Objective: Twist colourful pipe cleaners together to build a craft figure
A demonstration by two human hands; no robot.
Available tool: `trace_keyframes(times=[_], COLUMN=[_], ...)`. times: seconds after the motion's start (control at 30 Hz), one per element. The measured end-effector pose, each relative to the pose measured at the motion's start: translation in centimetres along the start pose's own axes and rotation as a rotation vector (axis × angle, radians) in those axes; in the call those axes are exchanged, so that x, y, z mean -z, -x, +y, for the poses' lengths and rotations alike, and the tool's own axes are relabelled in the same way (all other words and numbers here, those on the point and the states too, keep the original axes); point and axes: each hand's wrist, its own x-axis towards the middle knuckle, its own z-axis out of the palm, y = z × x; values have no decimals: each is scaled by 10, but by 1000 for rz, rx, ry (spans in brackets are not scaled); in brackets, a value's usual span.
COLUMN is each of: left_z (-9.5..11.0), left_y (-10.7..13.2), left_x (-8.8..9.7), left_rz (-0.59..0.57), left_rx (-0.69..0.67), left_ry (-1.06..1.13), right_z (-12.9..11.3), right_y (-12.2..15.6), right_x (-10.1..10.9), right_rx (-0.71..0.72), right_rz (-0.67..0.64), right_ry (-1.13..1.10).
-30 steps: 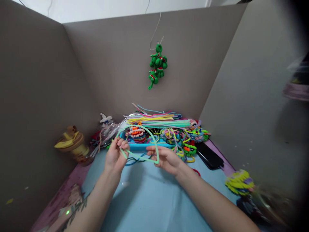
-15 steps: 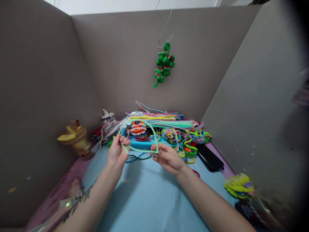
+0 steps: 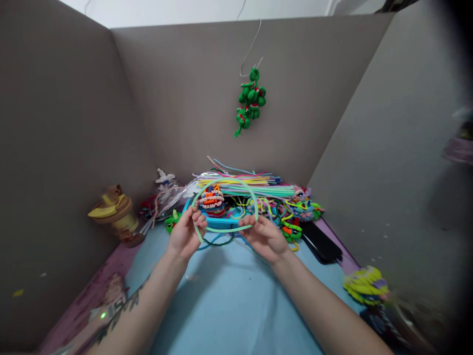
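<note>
My left hand (image 3: 185, 235) and my right hand (image 3: 264, 238) both pinch a pale green pipe cleaner (image 3: 229, 183) that is bent into a loop standing up between them, above the light blue table mat (image 3: 229, 301). The loop's lower strand runs between my fingertips. Just behind the loop lies a blue tray (image 3: 221, 223) and a pile of straight coloured pipe cleaners (image 3: 251, 185). A dark green pipe cleaner (image 3: 218, 242) lies on the mat under my hands.
Finished coiled pieces (image 3: 212, 199) and tangled ones (image 3: 291, 217) crowd the back. A yellow-brown toy (image 3: 113, 217) stands left, a black case (image 3: 320, 241) right, a yellow coiled piece (image 3: 365, 285) further right. A green ornament (image 3: 249, 101) hangs on the grey partition (image 3: 185, 98).
My hands have drawn closer together and slid slightly right and away from me, and the green loop has become rounder and taller. The view has also shifted a little.
</note>
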Motion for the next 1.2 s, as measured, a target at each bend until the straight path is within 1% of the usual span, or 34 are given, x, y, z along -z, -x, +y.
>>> trace_keyframes(times=[0.13,0.2,0.27,0.4,0.53,0.67,0.77,0.93,1.07,1.13,1.2], left_z=[-3,-4,-4,-2,-1,-2,0,1,4,5,5], left_y=[9,10,10,2,-8,-13,-14,-14,-15,-16,-17], left_x=[3,6,9,16,24,31,35,36,36,36,37], left_rz=[-156,-198,-211,-194,-150,-93,-42,-30,-64,-79,-73], left_rx=[143,190,220,184,118,124,127,135,149,138,112], left_ry=[-271,-378,-435,-420,-408,-380,-359,-374,-395,-444,-532], right_z=[-18,-21,-20,-11,-4,-2,-6,-11,-9,-7,-5], right_y=[-4,-5,-6,-11,-16,-17,-17,-16,-17,-18,-19], right_x=[8,10,12,19,29,32,31,29,33,36,37], right_rx=[49,38,12,-30,-74,-135,-144,-164,-188,-170,-116], right_rz=[-34,-55,-73,-82,3,96,139,127,103,100,102], right_ry=[-56,-55,-38,65,147,172,164,159,180,183,167])
